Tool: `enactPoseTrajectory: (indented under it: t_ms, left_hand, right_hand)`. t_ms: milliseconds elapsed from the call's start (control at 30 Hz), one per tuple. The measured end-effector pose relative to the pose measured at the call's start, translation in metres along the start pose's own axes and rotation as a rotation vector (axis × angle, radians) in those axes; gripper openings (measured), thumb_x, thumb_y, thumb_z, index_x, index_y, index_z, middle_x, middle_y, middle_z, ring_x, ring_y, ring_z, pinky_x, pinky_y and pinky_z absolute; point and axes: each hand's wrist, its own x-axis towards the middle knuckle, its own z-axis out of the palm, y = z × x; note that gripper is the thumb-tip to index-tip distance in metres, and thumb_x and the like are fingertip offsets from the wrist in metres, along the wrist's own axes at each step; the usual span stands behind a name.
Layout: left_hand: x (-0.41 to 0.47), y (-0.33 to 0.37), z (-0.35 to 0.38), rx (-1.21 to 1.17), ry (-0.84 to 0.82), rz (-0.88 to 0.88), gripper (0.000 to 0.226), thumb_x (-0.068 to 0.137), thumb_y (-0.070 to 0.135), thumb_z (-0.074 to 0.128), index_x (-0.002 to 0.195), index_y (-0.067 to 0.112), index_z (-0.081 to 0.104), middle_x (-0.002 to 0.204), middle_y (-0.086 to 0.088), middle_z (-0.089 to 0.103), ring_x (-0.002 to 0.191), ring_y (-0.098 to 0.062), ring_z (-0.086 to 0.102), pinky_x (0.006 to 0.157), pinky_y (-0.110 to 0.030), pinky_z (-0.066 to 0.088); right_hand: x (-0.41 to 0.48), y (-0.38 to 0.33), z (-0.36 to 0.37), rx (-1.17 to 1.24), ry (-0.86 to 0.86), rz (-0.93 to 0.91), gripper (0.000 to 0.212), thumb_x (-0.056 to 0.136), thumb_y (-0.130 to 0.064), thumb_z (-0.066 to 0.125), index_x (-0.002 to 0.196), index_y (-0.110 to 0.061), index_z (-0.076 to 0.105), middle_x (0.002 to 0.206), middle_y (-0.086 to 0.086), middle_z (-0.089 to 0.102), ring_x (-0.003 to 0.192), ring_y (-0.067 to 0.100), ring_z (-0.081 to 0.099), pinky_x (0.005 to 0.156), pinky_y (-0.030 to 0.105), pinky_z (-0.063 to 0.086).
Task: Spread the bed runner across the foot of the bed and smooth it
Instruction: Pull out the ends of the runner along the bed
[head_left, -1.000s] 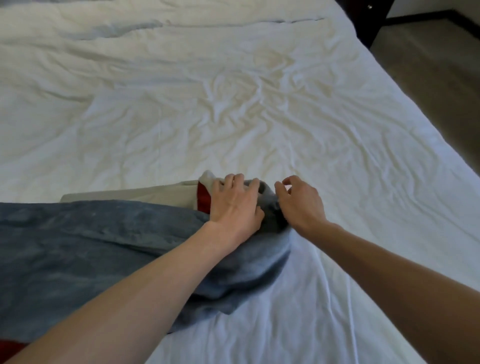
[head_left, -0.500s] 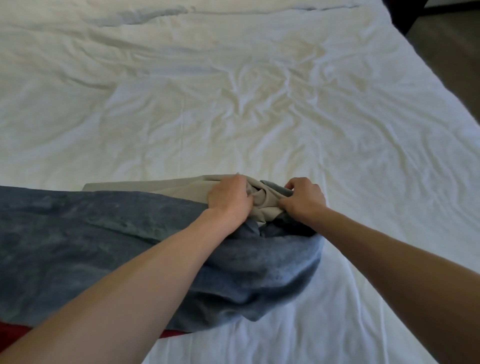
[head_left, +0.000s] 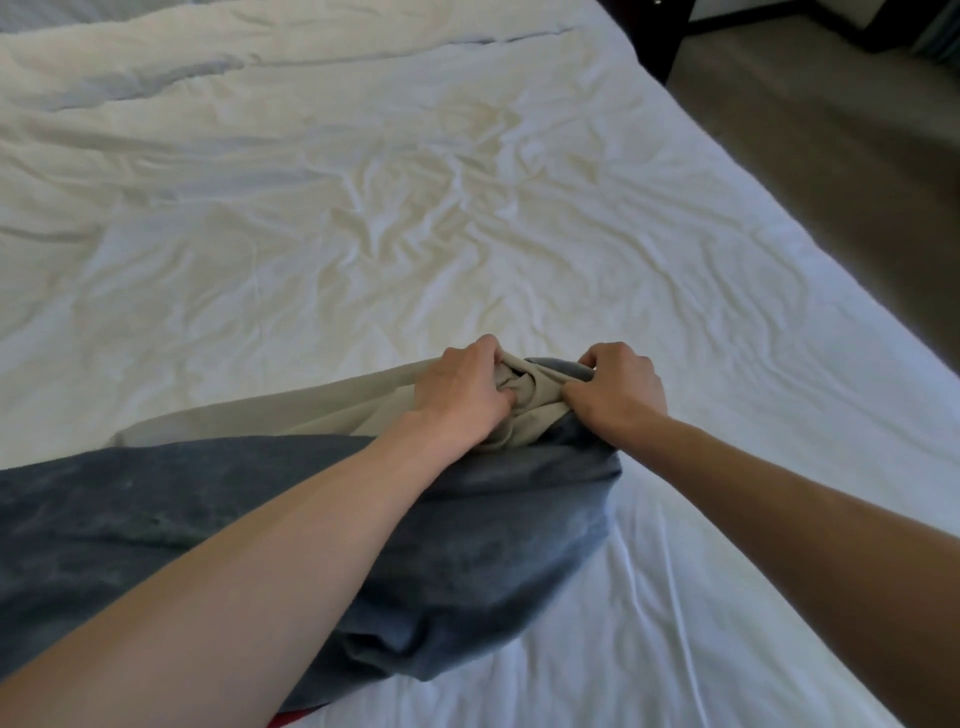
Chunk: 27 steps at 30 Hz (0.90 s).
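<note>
**Both hands now have hold of the runner's bunched end**

The wide bed with its creased white cover (head_left: 467, 234) fills most of your view, and its right half at the foot lies uncovered. The blue-grey plush bed runner with a beige lining (head_left: 234, 519) lies across the near left part of the bed and ends in a rounded heap about midway across. It has not yet reached the right edge.

A second ago your left hand (head_left: 462, 395) lay spread on top of that heap and your right hand (head_left: 615, 392) only pinched at its tip. Now both are closed round the twisted beige end, fingers curled into the cloth and knuckles up, close together with a knot of fabric between them. More of the beige lining shows along the far edge than before, and the red patch that was beside your left hand is gone. Only a sliver of red (head_left: 283, 719) peeks out at the bottom edge.

You look set to pull. The end is likely to need drawing right and untwisting, because the lining faces up here.
</note>
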Motion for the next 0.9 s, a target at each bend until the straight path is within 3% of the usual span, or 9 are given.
enactPoseTrajectory:
  t_ms: [233,400,633,767,900]
  left_hand:
    - [0.001,0.046,0.014,-0.002,-0.035,0.135,0.035,0.078,0.036,0.063,0.108,0.026,0.048,0.088,0.002,0.060,0.071,-0.019,0.053,0.058,-0.033,0.042]
    - [0.000,0.051,0.020,0.049,-0.119,0.136,0.055,0.076,0.039,0.061,0.125,0.024,0.041,0.097,-0.002,0.062,0.082,-0.023,0.058,0.069,-0.040,0.052]
    - [-0.008,0.040,0.027,0.112,0.078,-0.106,0.056,0.087,0.058,0.025,0.122,0.018,0.044,0.081,0.001,0.056,0.072,-0.022,0.050,0.068,-0.038,0.042]
    - [0.000,0.025,0.023,0.182,0.102,-0.166,0.062,0.085,0.063,0.025,0.127,0.023,0.046,0.109,-0.004,0.061,0.095,-0.027,0.057,0.086,-0.046,0.041]
    - [0.002,0.021,0.028,0.266,0.056,-0.175,0.069,0.083,0.070,0.019,0.127,0.027,0.049,0.120,-0.007,0.057,0.104,-0.029,0.055,0.088,-0.048,0.043]
  right_hand:
    - [-0.014,0.036,-0.033,0.007,0.040,0.096,0.007,0.073,-0.018,0.054,0.079,-0.023,0.056,0.074,-0.001,0.057,0.065,0.015,0.052,0.050,0.026,0.037]
    - [-0.023,0.048,-0.023,-0.002,-0.008,0.128,0.009,0.076,-0.019,0.052,0.084,-0.021,0.053,0.076,-0.001,0.054,0.067,0.017,0.051,0.055,0.029,0.039]
    - [-0.023,0.059,-0.010,-0.161,-0.199,0.196,0.015,0.078,-0.021,0.052,0.091,-0.016,0.045,0.087,0.005,0.051,0.078,0.026,0.052,0.067,0.036,0.043]
    - [-0.003,0.049,-0.009,-0.054,-0.153,0.111,0.031,0.082,-0.039,0.051,0.105,-0.018,0.050,0.100,0.006,0.056,0.092,0.027,0.055,0.084,0.043,0.047]
    - [0.018,0.041,-0.003,0.115,-0.178,-0.028,0.037,0.085,-0.044,0.052,0.117,-0.024,0.056,0.107,0.002,0.064,0.094,0.022,0.059,0.088,0.042,0.050]
